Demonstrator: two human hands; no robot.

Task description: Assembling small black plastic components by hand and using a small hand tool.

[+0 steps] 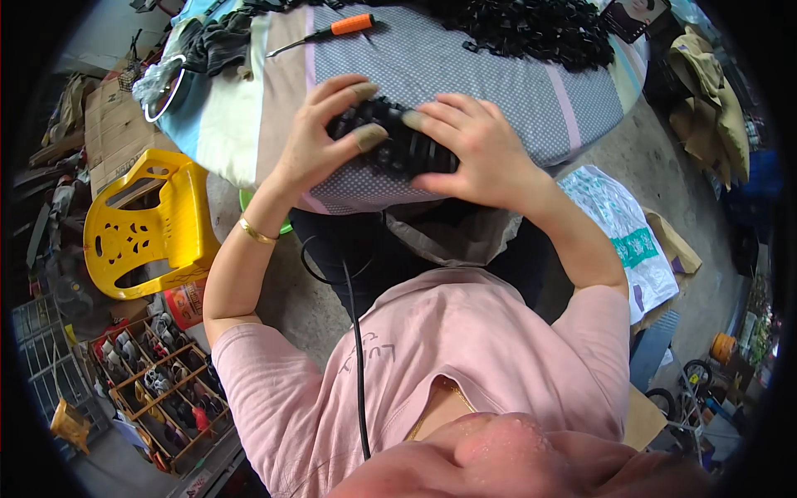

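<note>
A bundle of small, shiny black parts [397, 159] rests at the near edge of the cloth-covered round table; their exact kind is too fine to make out. My left hand [328, 129] curls its thumb and fingers around the bundle's left end. From the right, my right hand [477, 153] grips the other end, fingers over the top and thumb at the near side. Both hands are closed on the bundle, which partly hides beneath the fingers. Several thumb and finger ends look greyish, as if covered.
Beyond the hands lie an orange-handled screwdriver [353, 24] and a large heap of black parts [531, 31] on the tablecloth [407, 62]. Dark gloves [217, 43] are at the far left. A yellow plastic chair [178, 216] stands left, a white sack [618, 236] right.
</note>
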